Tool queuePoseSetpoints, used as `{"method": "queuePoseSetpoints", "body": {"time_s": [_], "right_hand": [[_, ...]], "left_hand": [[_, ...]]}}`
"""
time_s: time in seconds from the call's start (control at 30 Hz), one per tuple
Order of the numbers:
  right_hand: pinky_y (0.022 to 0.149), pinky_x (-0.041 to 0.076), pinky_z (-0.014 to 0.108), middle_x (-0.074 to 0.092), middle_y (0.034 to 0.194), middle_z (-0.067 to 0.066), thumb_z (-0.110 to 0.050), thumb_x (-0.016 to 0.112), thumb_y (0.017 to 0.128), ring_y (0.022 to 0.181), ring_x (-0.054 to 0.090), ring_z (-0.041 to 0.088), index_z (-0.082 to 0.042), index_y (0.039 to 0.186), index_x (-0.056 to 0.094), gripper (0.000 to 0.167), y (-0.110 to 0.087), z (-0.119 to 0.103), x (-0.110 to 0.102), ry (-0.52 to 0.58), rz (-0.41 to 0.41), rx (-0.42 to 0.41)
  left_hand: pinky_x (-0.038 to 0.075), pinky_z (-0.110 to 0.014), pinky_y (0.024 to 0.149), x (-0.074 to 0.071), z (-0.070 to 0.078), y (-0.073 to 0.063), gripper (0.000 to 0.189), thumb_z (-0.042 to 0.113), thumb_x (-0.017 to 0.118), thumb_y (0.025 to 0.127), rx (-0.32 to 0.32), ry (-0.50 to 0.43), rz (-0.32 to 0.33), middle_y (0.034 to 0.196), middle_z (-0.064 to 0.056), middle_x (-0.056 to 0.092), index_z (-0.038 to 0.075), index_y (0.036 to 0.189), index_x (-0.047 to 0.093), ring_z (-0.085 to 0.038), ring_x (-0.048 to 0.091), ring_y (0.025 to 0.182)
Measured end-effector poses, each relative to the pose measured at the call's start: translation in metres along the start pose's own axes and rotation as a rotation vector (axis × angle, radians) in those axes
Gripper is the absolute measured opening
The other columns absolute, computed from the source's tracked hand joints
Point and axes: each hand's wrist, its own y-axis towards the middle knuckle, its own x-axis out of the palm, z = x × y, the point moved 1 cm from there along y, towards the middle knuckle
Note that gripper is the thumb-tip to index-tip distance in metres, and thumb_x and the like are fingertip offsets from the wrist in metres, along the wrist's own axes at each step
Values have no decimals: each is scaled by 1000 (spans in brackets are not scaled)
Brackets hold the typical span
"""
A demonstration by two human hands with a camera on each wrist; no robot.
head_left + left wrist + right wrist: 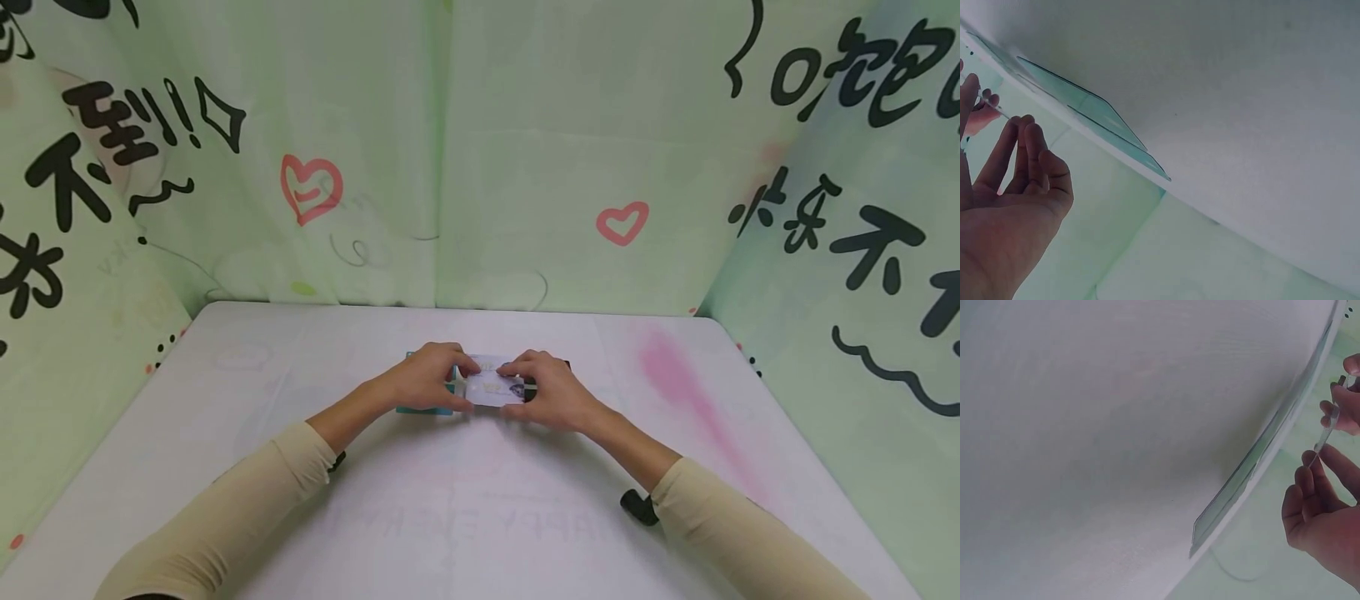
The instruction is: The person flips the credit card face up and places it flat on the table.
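My left hand and right hand hold a thin, whitish see-through rectangular packet between them, thumbs at the near edge and fingers at the far side. Faint markings and a small dark print show on its face. Edge-on in the right wrist view, the packet is a slim translucent strip pinched at the fingertips, raised off the table. Below the hands lie flat teal cards or sheets, partly hidden by the left hand. In the left wrist view two teal sheets lie flat with thin dark edges.
The white table has a pink smear at the right. Green fabric walls with black lettering and red hearts enclose its back and sides. A black strap piece sits by the right sleeve.
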Motion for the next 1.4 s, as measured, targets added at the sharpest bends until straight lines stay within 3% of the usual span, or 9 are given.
{"method": "queuePoseSetpoints", "body": {"time_s": [0.2, 0.57, 0.87, 1.4], "right_hand": [[99, 45, 49, 66, 126, 9, -25, 86, 84, 116, 59, 31, -12, 133, 71, 54, -2, 2, 0, -19, -30, 22], [104, 43, 54, 68, 126, 10, -22, 86, 82, 118, 58, 31, -13, 123, 74, 44, -2, 11, 1, -26, -37, 16], [105, 44, 49, 71, 127, 4, -22, 88, 82, 118, 58, 28, -13, 122, 75, 43, 1, 16, 3, -30, -74, 18], [105, 46, 48, 73, 118, 6, -20, 90, 79, 115, 62, 28, -9, 118, 76, 42, 7, 18, 4, -54, -102, -40]], "left_hand": [[50, -24, 78, 2, -1, 0, 50, 28, 91, 80, -25, 19, 0, 111, -8, 69, 7, 123, 76, -20, 62, 89], [52, -27, 84, 6, -5, 2, 52, 29, 91, 81, -42, 39, -43, 114, -4, 70, 6, 125, 76, -15, 60, 92], [49, -28, 85, 10, -4, 5, 50, 29, 91, 81, -52, 51, -58, 113, -2, 70, 6, 123, 75, -15, 58, 93], [47, -39, 102, 13, -5, 8, 51, 30, 91, 81, -78, 75, -74, 119, -4, 70, 7, 124, 76, -21, 59, 107]]}}
